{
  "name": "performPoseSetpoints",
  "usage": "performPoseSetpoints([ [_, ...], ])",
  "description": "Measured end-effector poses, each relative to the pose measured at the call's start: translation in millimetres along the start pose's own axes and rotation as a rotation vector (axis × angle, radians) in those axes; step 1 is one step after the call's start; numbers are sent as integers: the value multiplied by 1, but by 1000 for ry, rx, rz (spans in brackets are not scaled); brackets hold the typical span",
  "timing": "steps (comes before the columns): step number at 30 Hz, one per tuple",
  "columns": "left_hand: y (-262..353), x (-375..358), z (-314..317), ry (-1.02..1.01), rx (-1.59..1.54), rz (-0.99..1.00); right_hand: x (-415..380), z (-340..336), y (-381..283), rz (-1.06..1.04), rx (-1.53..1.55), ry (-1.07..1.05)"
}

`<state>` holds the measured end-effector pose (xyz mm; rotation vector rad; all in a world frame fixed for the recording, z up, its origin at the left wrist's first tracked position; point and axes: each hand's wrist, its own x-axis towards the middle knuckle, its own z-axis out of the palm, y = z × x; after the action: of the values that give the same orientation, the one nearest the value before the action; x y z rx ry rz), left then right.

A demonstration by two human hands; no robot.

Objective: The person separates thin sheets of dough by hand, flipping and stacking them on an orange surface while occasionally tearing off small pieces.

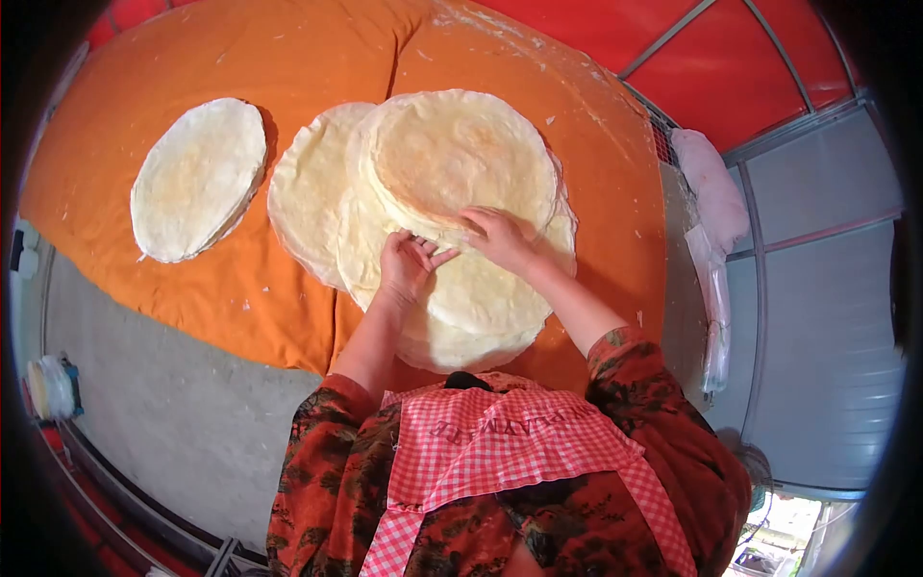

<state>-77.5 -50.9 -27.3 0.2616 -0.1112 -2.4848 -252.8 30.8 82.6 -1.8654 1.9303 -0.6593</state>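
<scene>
Large round pale flatbreads lie in an overlapping pile on an orange cloth. The upper flatbreads are stacked at the back of the pile, their near edge curving toward me. My right hand has its fingers closed at that near edge. Beside it, my left hand is turned partly palm up, fingers apart and thumb stretched to the right, its fingertips near the same edge. Beneath both hands spreads a lower flatbread. Another flatbread sticks out at the pile's left.
A separate stack of flatbreads lies farther left on the cloth. White flakes are scattered over the fabric. Right of the cloth are a pinkish-white bundle and a grey metal wall. Grey floor shows at the left.
</scene>
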Motion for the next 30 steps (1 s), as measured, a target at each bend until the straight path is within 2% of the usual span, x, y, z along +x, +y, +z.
performPoseSetpoints([
  [3, 1, -7, 14, 42, 35, 9, -5, 29, -6, -118, -277, 254],
  [5, 4, -12, 25, 15, 91, 6, -8, 37, -12, -92, -324, 345],
  [6, 6, -15, 43, 94, 111, 14, -7, 36, -14, -82, -349, 390],
  [7, 6, -21, 67, 175, 131, 20, -3, 31, -9, 8, -271, 324],
  [9, 4, -17, 58, 163, 163, 43, 18, 7, 14, 189, -110, 188],
  [11, -5, -1, -4, -14, 188, 62, 48, -68, -17, 362, -196, 91],
  [13, -6, -7, 19, 120, 300, 64, 67, -114, -22, 123, -256, 298],
  [15, -6, -9, 36, 211, 342, 61, 63, -115, -29, 82, -445, 332],
  [16, -6, -9, 40, 237, 325, 58, 60, -113, -35, 55, -542, 349],
  [17, -5, -10, 42, 263, 307, 58, 51, -86, -26, 65, -390, 356],
  [18, -3, -9, 38, 202, 263, 40, 40, -44, -8, 70, -236, 358],
  [20, 1, -8, 27, 89, 181, -1, 27, 24, 22, -94, -301, 316],
  [21, 2, -9, 29, 86, 192, 7, 18, 40, 11, -96, -340, 344],
  [22, 3, -10, 32, 84, 204, 13, 14, 48, 0, -96, -377, 372],
  [25, 1, -12, 35, 111, 248, 41, 17, 28, -14, 59, -223, 198],
  [28, -2, -12, 48, 159, 305, 63, 23, 17, -11, 104, -339, 151],
  [30, -3, -12, 51, 175, 341, 77, 21, 27, -7, 78, -297, 187],
])
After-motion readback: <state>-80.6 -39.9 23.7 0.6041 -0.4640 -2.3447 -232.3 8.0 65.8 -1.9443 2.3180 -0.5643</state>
